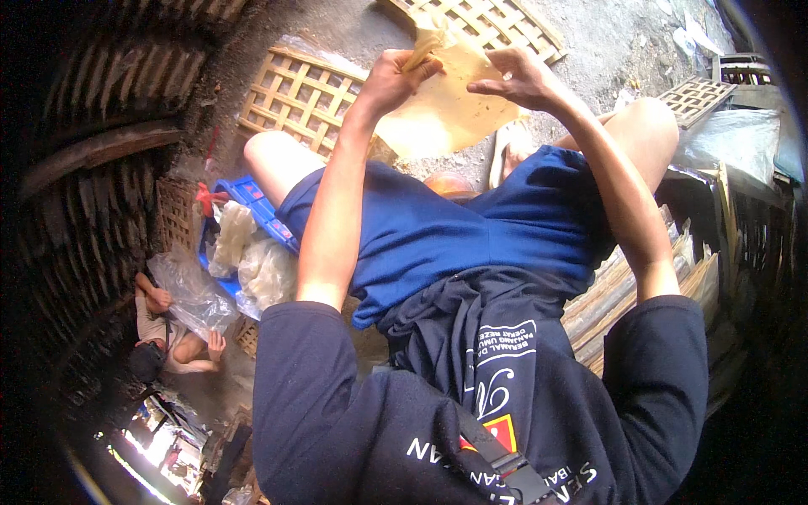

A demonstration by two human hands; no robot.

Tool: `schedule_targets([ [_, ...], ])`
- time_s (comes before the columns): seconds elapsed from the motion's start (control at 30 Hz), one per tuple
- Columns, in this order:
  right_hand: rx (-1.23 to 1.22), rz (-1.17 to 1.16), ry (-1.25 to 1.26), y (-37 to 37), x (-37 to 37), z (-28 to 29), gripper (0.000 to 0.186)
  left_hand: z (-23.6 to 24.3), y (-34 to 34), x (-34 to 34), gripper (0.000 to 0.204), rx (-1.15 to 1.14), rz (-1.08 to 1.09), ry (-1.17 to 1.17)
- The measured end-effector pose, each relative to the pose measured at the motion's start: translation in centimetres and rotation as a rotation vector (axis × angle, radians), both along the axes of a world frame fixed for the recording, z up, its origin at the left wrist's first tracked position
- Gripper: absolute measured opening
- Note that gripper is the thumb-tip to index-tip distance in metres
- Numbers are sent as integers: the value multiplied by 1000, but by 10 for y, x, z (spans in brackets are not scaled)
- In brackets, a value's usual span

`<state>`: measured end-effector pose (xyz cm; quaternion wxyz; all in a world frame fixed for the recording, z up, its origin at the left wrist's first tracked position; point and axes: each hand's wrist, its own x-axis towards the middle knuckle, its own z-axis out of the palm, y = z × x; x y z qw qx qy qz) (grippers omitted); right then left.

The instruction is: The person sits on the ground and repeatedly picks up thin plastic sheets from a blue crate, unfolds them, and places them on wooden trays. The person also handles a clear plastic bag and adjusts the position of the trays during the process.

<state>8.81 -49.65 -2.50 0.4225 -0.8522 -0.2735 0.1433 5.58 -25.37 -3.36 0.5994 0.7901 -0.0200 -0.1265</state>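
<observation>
Thin and smooth, the yellowish sheet [459, 105] I gripped caught the light with a soft sheen (paper or plastic, I couldn't tell)! Then came the lattice panel [290, 99], all dry, matt slats, wooden by their look, and the ground [598, 50], rough and gritty! Hard plastic on the blue crate [257, 206], crinkled, glossy film on the clear plastic bag [181, 290], and on me, matt cloth shorts [429, 231] and a matt cloth shirt [320, 421]!

A dark, ribbed wall [71, 236] lines the left of the frame, crossed by a wooden beam [101, 156], as daylight washes a rough grey floor [349, 25] pale toward the upper right and glares through an opening [139, 465] amid lower-left shadow.
</observation>
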Motion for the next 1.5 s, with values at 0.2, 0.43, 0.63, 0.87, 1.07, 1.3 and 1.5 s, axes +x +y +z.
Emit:
schedule_targets([
  [0.2,-155,-24,15,4,3,-3,30,5,-12,-4,24,32,10,-37],
  [0.43,-76,17,114,-5,6,-7,43,2,2,0,22,-10,-11,-8],
  [0.63,9,-20,81,8,3,11,39,0,-20,-8,25,-24,-84,34],
  [0.87,-212,-31,-121,1,3,-8,30,-7,-17,-4,26,73,-44,-66],
  [1.07,-213,-56,87,-8,11,-2,33,-7,10,9,28,-31,63,-142],
  [1.3,-124,-81,-154,-5,5,11,50,-7,21,13,32,-65,66,-138],
  [1.5,-113,-18,-56,0,13,7,35,-7,10,11,32,-127,92,-140],
])
